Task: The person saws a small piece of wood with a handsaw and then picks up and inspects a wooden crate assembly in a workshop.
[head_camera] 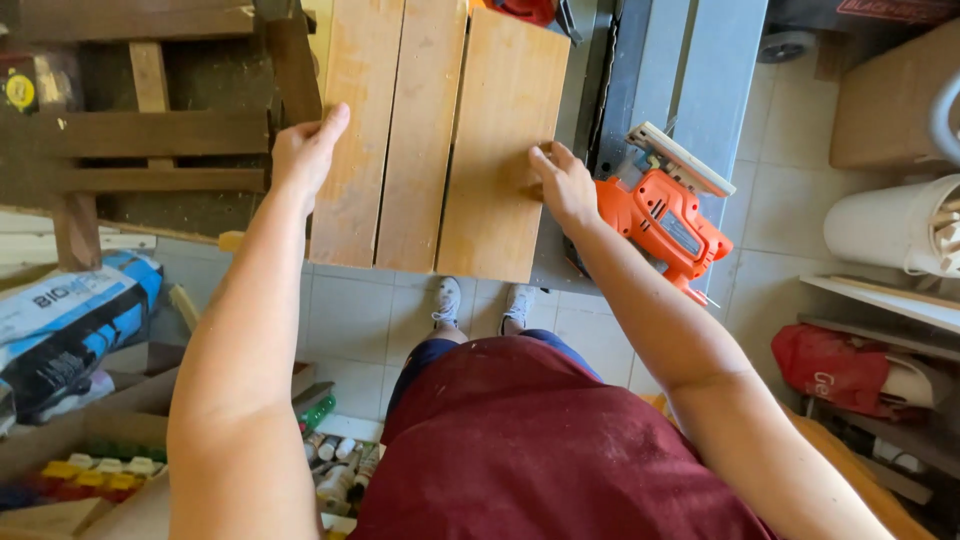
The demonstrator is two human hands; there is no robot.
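Three wooden boards [430,140] lie side by side on a grey workbench [690,70], their long axes running away from the person, from the near edge toward the top of the view. Their near ends overhang the bench and hang above the pale tiled floor [350,320], just in front of the person's white shoes [480,300].

The left hand [305,150] lies open against the outer long edge of the leftmost board, fingers stretched along the wood — pressing, not clasping. The right hand [565,185] rests on the outer edge of the rightmost board, fingers bent onto its top face; whether it grips the edge or only pushes on it cannot be told.

Room at the sides is tight. Left of the boards, touching or nearly so, stands a dark wooden pallet frame [150,130]. Right of them, just beside the right hand, an orange jigsaw [665,215] lies on the bench with its pale base plate tilted up. The near side is freer — bare tile between the board ends and the person, with a printed sack [70,310] and boxes of small bottles [340,465] lower left.
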